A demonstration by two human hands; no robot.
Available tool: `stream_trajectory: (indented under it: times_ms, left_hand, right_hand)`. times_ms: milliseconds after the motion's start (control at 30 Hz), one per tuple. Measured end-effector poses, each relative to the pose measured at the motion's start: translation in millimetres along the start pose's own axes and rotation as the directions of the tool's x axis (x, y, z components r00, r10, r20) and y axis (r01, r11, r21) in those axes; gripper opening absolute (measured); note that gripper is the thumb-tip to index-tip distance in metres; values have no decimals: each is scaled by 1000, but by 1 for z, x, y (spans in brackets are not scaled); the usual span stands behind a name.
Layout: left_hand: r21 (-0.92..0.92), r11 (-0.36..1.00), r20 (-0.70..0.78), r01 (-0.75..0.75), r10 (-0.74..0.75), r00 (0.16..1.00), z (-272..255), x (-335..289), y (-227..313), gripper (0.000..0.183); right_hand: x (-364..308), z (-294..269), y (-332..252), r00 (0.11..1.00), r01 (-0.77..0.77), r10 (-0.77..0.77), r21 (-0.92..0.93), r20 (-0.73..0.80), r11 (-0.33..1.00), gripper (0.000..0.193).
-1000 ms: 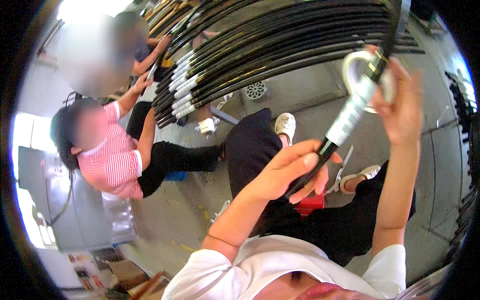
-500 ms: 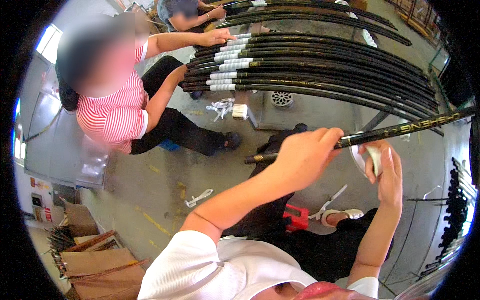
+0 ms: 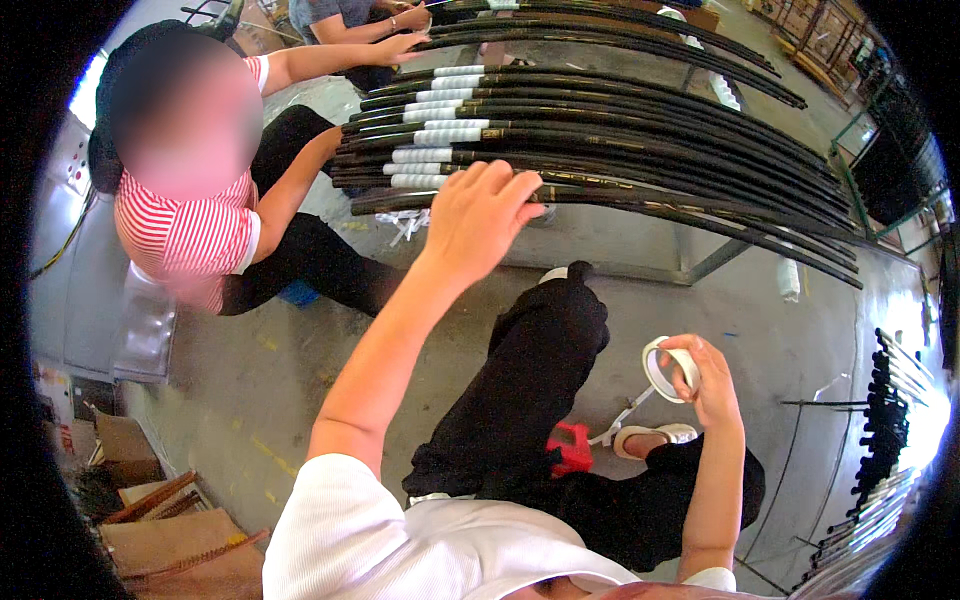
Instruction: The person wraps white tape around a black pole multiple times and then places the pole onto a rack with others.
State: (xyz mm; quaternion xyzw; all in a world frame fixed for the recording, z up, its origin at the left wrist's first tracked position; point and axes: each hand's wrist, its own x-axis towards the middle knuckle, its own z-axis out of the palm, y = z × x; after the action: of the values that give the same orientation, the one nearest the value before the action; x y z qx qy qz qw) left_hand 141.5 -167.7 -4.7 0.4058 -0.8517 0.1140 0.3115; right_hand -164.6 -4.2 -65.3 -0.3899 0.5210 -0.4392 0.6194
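My left hand [image 3: 478, 222] is closed over a slim black rod [image 3: 388, 204] with gold markings, at the near side of a row of similar rods [image 3: 640, 120]. Several rods in that row have white bands [image 3: 420, 156] wrapped near their left ends. Below and to the right, my right hand [image 3: 708, 380] holds a roll of white tape [image 3: 653, 374], some fingers through its ring. The roll is apart from the rods.
A co-worker in a striped shirt [image 3: 190, 235] sits at the left, with arms reaching to the rods. Another person [image 3: 345, 22] is behind. A red stool [image 3: 572, 450] stands by my legs. Cardboard [image 3: 180, 545] lies lower left; more rods [image 3: 880, 430] stand at the right.
My left hand has moved left and up, bringing the rod from in front of me to the row. My right hand has come down and away from the rod with the tape roll.
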Motion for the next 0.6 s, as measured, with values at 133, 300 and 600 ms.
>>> stream_trajectory:
  times_ms: [133,300,600]
  left_hand:
    - [69,997,3,20,-20,1000,16,3,-31,24]
    - [80,995,2,55,-55,998,34,-1,-66,30]
    - [120,989,9,89,-91,996,55,-6,-66,52]
  right_hand:
    - [9,6,-1,1000,-32,32,-3,2,999,40]
    - [15,6,2,996,-84,84,-9,-15,996,37]
    - [20,3,8,991,-131,130,-30,-39,991,34]
